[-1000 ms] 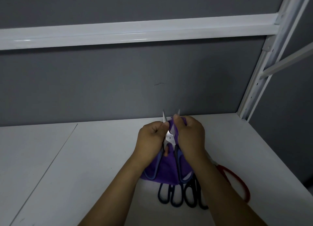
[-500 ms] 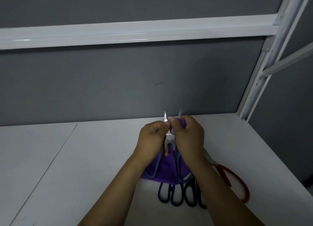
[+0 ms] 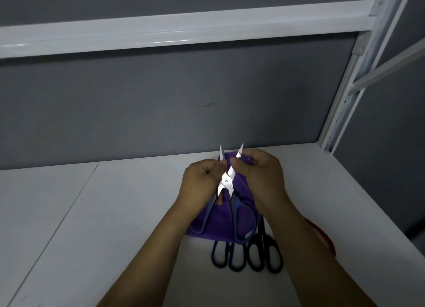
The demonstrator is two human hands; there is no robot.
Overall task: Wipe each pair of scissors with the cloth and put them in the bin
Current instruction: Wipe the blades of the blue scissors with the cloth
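Closest to me, two pairs of black-handled scissors [image 3: 260, 235] lie side by side on the white table [image 3: 115, 214]. The red handles [image 3: 327, 241] of another pair peek out past the right forearm. All of these look yet to be wiped.

Just beyond them is the pair in hand. The blue-handled scissors [image 3: 226, 181] are held above the table with the blades spread and the tips pointing away. The purple cloth [image 3: 220, 221] drapes behind them. The left hand [image 3: 199, 182] is curled round the left blade near the pivot. The right hand [image 3: 262, 175] pinches a fold of cloth against the right blade.

To my eye this is the blade-wiping step. It goes best if the cloth is drawn from pivot to tip along the flat, with the fingers kept off the edge. The left hand should hold firm so the blades cannot snap together.

Farther back there is only the grey wall and a white rail [image 3: 184, 30]. I can see no bin anywhere.
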